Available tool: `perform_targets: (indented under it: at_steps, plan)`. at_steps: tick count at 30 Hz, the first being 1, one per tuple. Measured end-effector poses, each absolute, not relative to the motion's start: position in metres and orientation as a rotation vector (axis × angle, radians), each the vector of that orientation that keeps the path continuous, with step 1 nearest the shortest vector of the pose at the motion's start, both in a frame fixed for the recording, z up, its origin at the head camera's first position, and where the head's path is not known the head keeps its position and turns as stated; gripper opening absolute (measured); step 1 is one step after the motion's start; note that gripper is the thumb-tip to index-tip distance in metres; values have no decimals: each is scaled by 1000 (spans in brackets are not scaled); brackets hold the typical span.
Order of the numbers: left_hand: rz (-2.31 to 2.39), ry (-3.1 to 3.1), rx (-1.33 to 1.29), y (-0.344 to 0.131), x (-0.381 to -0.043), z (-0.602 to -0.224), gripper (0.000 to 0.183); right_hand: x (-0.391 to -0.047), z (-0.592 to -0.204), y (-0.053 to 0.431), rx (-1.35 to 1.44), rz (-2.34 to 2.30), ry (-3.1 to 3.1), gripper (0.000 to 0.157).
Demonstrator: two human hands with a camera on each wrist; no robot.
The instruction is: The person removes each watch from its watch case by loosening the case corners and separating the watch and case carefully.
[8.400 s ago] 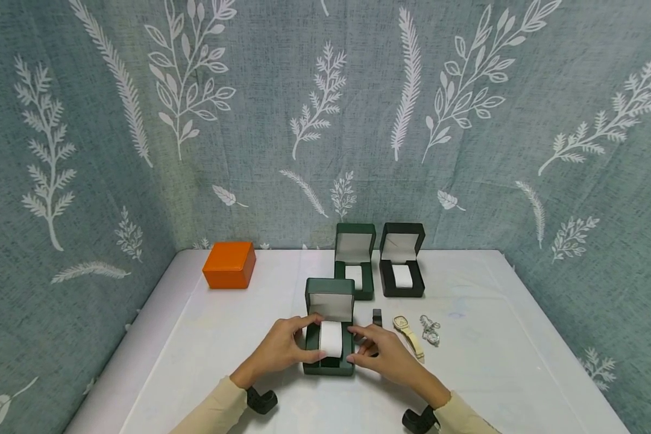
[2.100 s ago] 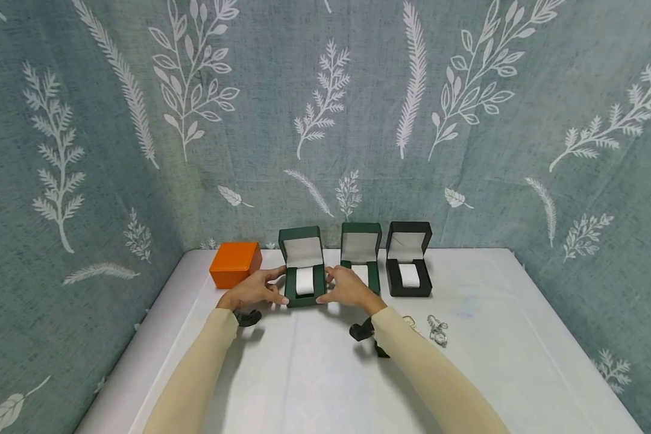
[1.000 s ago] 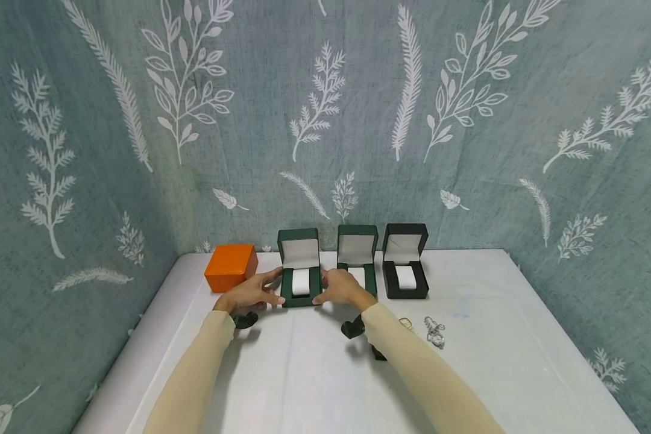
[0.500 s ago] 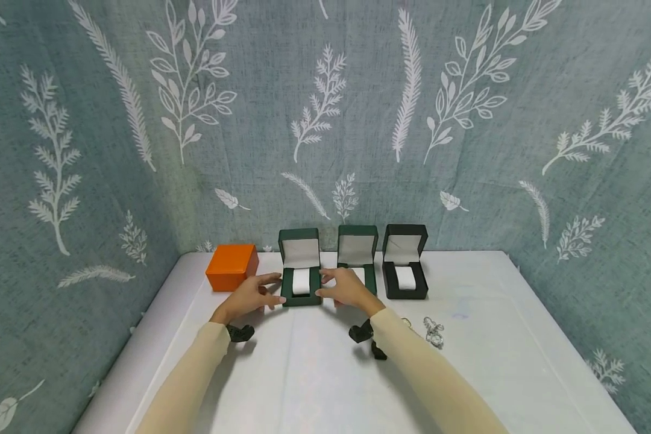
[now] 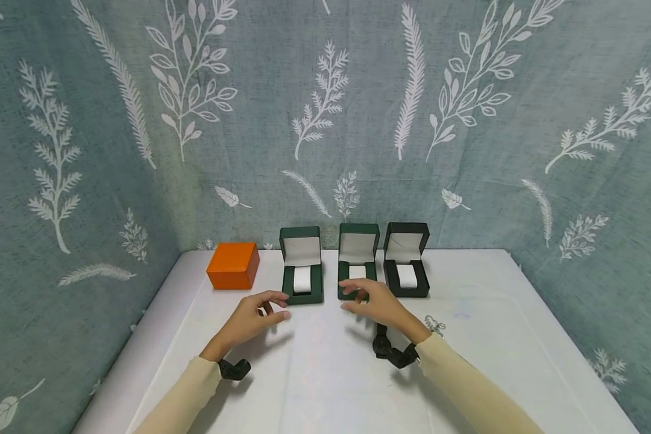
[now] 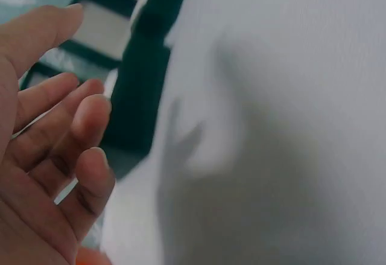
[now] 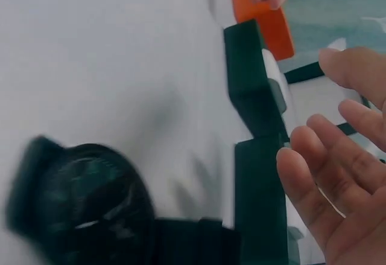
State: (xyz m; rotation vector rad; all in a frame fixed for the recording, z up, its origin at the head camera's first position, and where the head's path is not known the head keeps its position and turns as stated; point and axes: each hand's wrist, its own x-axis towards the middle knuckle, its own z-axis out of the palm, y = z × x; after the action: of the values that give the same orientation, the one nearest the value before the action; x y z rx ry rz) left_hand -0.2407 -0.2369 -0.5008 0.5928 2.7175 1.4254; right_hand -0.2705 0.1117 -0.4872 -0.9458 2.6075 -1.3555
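Observation:
Three lidded watch boxes stand with lids up in a row at the back: a green box (image 5: 302, 298) on the left, another green box (image 5: 358, 241) in the middle and a black box (image 5: 412, 292) on the right. Each has a white cushion inside. My left hand (image 5: 252, 319) is held in the air by the front left corner of the left box, fingers loosely bent and holding nothing. My right hand (image 5: 380, 303) is raised in front of the middle box, partly covering it, and is also unoccupied. A black watch (image 5: 381, 345) lies below that hand, large and blurred in the right wrist view.
An orange box (image 5: 229, 274), closed, stands left of the row. Part of a silver chain-like watch (image 5: 434, 325) shows beyond the right forearm, which hides the gold watch. The white table (image 5: 314, 374) ends at a patterned curtain (image 5: 325, 120) behind the boxes.
Both hands have drawn away from the left green box toward the person, the right hand shifting rightward. Earlier, that box was moved from the front middle to the back row beside the orange box.

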Motion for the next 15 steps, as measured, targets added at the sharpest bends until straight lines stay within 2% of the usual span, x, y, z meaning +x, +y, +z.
perform_targets:
  at_steps: [15]
  plan:
    - [1355, 2578, 830, -206, -208, -502, 47, -222, -505, 134, -1075, -1356, 2540, 51]
